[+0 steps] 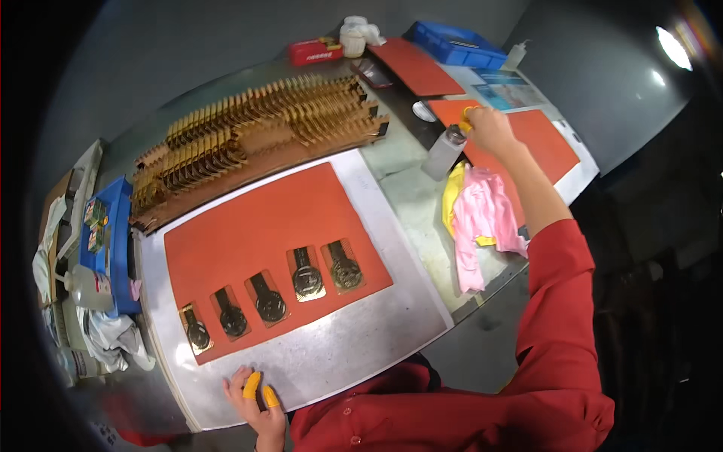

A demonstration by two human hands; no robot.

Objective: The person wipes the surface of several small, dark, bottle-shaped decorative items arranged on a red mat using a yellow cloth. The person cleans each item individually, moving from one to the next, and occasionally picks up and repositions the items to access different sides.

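My left hand rests at the near edge of the white sheet, fingers apart, with yellow finger cots on two of them. It holds nothing. Stretched out to the far right, my right hand is closed over an orange-red mat, a yellow cot on its fingers; what they hold, if anything, is hidden. Just left of that hand stands a clear bottle with a dark cap. On the large orange-red mat several small gold-edged plates lie in a slanting row, each with a dark round design, among them one middle plate.
Behind the mat runs a long rack of gold-brown slotted pieces. At left are a blue tray and a pump bottle. Pink cloth and yellow cloth lie at right. A blue bin and red box stand at the back.
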